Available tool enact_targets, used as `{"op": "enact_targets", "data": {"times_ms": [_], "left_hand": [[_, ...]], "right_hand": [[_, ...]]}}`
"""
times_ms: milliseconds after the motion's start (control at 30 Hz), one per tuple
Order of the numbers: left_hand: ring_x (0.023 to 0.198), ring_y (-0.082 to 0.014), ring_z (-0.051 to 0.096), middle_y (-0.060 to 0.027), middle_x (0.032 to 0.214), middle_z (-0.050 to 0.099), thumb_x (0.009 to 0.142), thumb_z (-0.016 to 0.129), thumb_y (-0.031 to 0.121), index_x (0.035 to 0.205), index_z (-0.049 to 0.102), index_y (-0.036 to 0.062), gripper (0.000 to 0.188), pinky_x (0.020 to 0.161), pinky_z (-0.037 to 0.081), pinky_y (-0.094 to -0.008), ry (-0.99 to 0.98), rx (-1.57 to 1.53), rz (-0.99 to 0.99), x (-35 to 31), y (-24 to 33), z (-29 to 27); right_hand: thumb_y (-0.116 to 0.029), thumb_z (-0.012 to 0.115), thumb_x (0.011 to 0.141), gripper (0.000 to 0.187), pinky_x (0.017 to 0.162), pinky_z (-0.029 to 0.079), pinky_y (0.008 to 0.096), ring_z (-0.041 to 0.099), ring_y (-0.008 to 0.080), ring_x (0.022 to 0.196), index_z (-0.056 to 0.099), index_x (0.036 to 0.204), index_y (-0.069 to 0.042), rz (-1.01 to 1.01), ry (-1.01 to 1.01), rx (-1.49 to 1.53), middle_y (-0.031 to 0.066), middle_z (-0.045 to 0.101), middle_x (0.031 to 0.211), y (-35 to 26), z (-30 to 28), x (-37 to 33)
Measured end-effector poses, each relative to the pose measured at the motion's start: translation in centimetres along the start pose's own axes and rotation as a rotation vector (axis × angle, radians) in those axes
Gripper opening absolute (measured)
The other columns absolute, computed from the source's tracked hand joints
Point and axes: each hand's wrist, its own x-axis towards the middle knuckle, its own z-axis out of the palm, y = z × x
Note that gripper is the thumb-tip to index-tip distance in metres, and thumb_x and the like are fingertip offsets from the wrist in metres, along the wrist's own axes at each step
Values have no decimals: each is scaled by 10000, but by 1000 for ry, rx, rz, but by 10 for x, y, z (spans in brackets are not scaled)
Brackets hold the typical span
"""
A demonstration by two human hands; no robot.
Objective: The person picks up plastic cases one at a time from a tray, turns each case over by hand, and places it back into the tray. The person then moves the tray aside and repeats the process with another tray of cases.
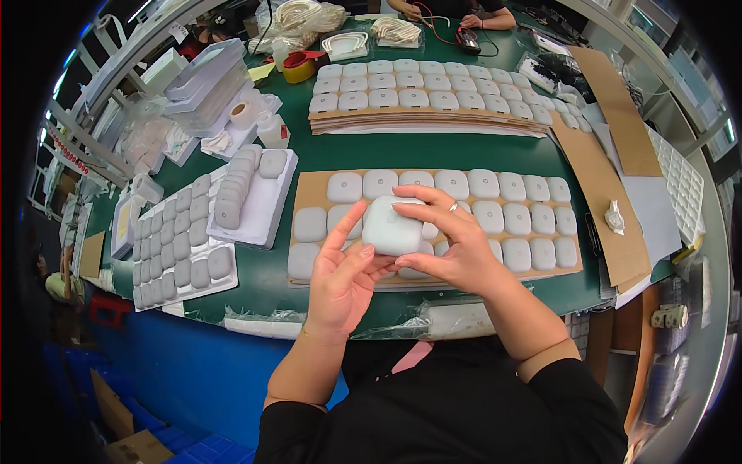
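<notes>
Above the nearer cardboard sheet (311,188), a white, rounded-square plastic case (391,229) is held up between both hands. My right hand (457,241) grips it from the right, fingers over its top edge and thumb near its lower corner. From the left and below, my left hand (342,280) holds it with the index finger along its side and the thumb at its lower left. Its underside is hidden. Rows of similar cases (312,224) lie on the sheet, partly covered by my hands.
Behind, more cases (413,98) cover a stack of cardboard sheets (433,122). White trays (272,229) of grey cases stand at left, near clear plastic boxes (205,89) and a bottle (272,131). Cardboard pieces (610,224) lie at right. Across the table, another person's hands (469,21) hold a meter.
</notes>
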Motion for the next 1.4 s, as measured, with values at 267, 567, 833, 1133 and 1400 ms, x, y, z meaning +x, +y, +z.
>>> {"op": "enact_targets", "data": {"times_ms": [267, 567, 833, 1133, 1400], "left_hand": [[947, -177, 600, -137, 1218, 499, 883, 587, 135, 1324, 388, -16, 507, 801, 519, -317, 24, 593, -153, 16, 6, -60], [1094, -405, 545, -254, 1332, 394, 915, 493, 356, 1402, 263, 162, 573, 827, 540, -413, -112, -152, 12, 17, 36, -83], [1141, -517, 455, -342, 1410, 182, 936, 416, 442, 1457, 94, 235, 646, 863, 517, -492, -445, -616, -19, 16, 34, -51], [1152, -474, 474, -300, 1380, 299, 901, 504, 450, 1436, 191, 166, 682, 906, 485, -478, -455, -469, -25, 20, 43, -54], [1016, -283, 587, -217, 1181, 554, 836, 639, 307, 1298, 444, 34, 571, 831, 476, -345, 277, 936, 141, 90, 62, -123]], "right_hand": [[-113, 760, 666, 678, 865, 452, 377, 549, 326, 1040, 443, 1263, -74, 24, -431, -78, 138, 553, 1158, 11, 27, 31], [-221, 697, 762, 545, 862, 460, 366, 565, 266, 959, 497, 1245, -70, 343, -212, 127, 137, 554, 1151, 104, 50, 83], [-330, 673, 745, 578, 954, 361, 410, 542, 314, 1084, 521, 1249, -90, 367, -627, -519, 162, 569, 1174, 145, 84, 102], [-300, 703, 697, 568, 907, 396, 399, 586, 282, 1014, 550, 1201, -90, 289, -640, -634, 141, 611, 1095, 147, 91, 102], [-213, 712, 687, 509, 865, 438, 399, 596, 284, 978, 564, 1159, -95, 180, -453, -651, 126, 619, 1040, 139, 92, 95]]}}
